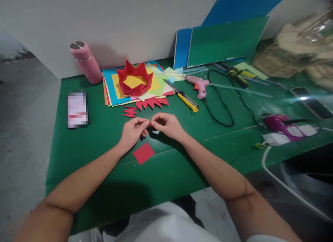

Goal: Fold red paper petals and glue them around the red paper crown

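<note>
Green table (78,148) against a pale wall (143,20)
Grey floor (23,131) shows at the left; a blue patch (239,6) slants across the wall's upper right.

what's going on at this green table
A person's left hand and right hand pinch a small red piece between them. A flat red sheet lies on the table, nearer the person. Beyond the hands are folded red points and a red paper ring on colored sheets. A cutter and a pink glue gun lie unheld.
</note>
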